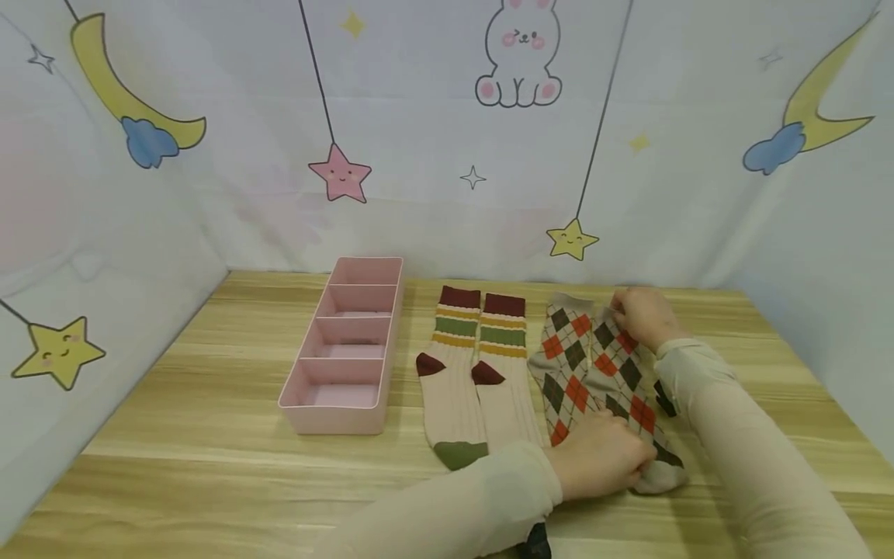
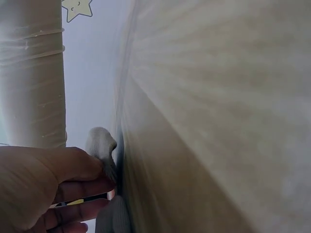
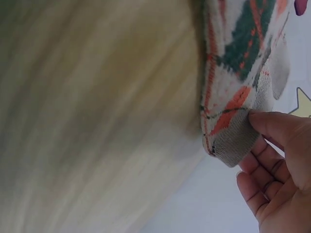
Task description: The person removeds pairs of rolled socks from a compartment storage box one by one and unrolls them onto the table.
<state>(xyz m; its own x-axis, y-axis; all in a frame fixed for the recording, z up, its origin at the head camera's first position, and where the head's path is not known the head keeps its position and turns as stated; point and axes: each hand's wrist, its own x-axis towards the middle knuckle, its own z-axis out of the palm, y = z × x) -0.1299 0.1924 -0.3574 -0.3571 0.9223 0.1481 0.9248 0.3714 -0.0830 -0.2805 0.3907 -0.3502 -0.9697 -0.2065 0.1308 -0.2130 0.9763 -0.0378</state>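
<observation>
A pair of grey argyle socks with red and dark green diamonds lies flat, side by side. My right hand (image 1: 646, 317) pinches the cuff of the right argyle sock (image 1: 615, 363) between thumb and fingers. The right wrist view shows its grey ribbed cuff (image 3: 238, 141) under the thumb. Lower down, my left hand (image 1: 604, 456) crosses over both socks and grips the right one near its toe. In the left wrist view, thumb and forefinger close on the grey toe fabric (image 2: 103, 148). The left argyle sock (image 1: 567, 349) has its toe hidden behind the left hand.
Left of the argyle pair lie two cream socks (image 1: 454, 396) with maroon cuffs, striped tops and maroon heels; the left forearm covers part of one. Farther left stands a pink divided box (image 1: 382, 380) with several compartments. A printed cloth (image 1: 433, 225) closes the wooden table's (image 1: 209, 435) back and sides.
</observation>
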